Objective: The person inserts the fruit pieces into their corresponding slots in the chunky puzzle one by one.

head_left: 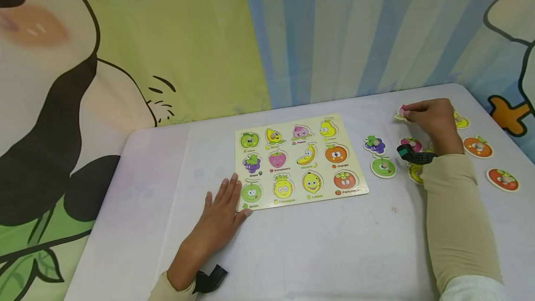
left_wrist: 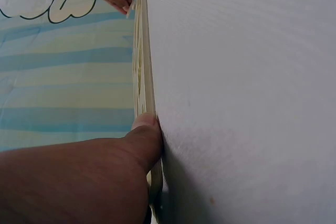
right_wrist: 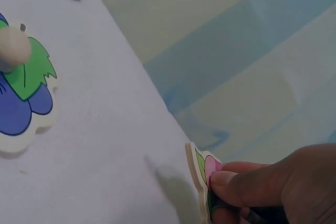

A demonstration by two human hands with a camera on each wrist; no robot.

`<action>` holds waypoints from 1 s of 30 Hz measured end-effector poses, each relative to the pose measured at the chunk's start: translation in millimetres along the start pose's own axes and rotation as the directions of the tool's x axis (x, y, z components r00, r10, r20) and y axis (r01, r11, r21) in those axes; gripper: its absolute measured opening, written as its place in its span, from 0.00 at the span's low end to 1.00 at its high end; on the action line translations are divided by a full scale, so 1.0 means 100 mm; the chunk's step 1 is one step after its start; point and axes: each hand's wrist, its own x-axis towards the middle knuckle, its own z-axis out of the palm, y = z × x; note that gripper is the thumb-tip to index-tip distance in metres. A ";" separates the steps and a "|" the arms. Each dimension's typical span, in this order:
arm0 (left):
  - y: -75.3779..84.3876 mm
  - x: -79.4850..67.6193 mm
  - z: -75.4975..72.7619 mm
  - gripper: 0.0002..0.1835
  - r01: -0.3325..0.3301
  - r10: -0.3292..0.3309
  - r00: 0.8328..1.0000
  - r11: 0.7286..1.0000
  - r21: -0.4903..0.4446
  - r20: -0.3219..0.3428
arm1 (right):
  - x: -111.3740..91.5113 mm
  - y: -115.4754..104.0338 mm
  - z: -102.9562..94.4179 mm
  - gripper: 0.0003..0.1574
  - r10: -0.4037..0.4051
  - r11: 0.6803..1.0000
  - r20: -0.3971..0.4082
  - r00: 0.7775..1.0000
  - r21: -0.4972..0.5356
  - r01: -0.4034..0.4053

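My right hand [head_left: 430, 115] pinches a pink peach puzzle piece [head_left: 402, 112] with green leaves, at the back right of the table. In the right wrist view the peach piece [right_wrist: 202, 182] is tilted on edge between thumb and fingers, its shadow on the cloth. The fruit puzzle board [head_left: 301, 164] lies flat in the middle, with rows of printed fruit pictures. My left hand [head_left: 217, 219] rests at its lower left corner, fingers straight along the left side, thumb [left_wrist: 144, 135] against the front edge.
Right of the board lie a grape piece [head_left: 374, 144], a melon piece [head_left: 383, 167] and a strawberry piece [head_left: 411, 144]. Farther right are an orange piece [head_left: 478, 146] and a persimmon piece [head_left: 503, 179]. My right forearm covers part of this group. A patterned curtain [head_left: 334, 31] hangs behind the table.
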 end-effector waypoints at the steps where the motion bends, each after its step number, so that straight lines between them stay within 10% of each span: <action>1: 0.00 0.00 0.00 0.41 -0.001 0.001 1.000 1.000 0.000 0.001 | -0.01 -0.01 0.01 0.31 -0.004 1.000 0.002 1.000 0.004 0.004; 30: 0.01 0.02 -0.03 0.42 -0.008 0.007 1.000 1.000 0.022 0.008 | -0.08 -0.32 0.39 0.26 -0.194 0.981 0.071 0.978 0.009 0.194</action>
